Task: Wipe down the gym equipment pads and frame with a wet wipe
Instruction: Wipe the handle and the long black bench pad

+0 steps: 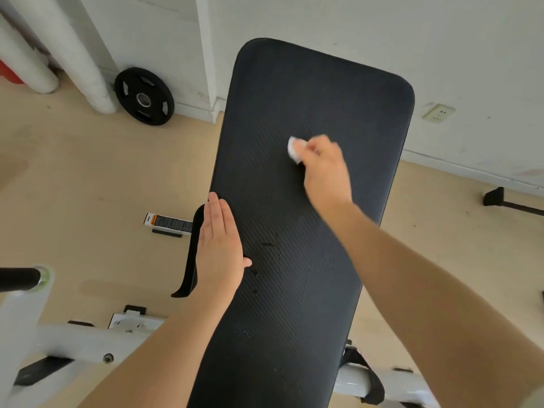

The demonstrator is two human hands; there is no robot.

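The right hand (323, 166) pinches a folded white wipe (293, 149), pressing it on the middle of the black pad (318, 92). The left hand (219, 248) lies flat, fingers straight and together, on the pad's left edge, gripping nothing. White frame (73, 343) runs under the pad's near end. A black weight plate (144, 96) leans on the wall beyond.

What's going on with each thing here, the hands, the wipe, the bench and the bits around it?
Right hand: closed on the wipe, pressing it to the pad.
Wipe: bunched up, on the pad.
Left hand: open, flat along the pad's left edge.
Pad: tilted up, with a few damp-looking spots low down.
Frame: white, untouched.
Weight plate: upright against the wall.
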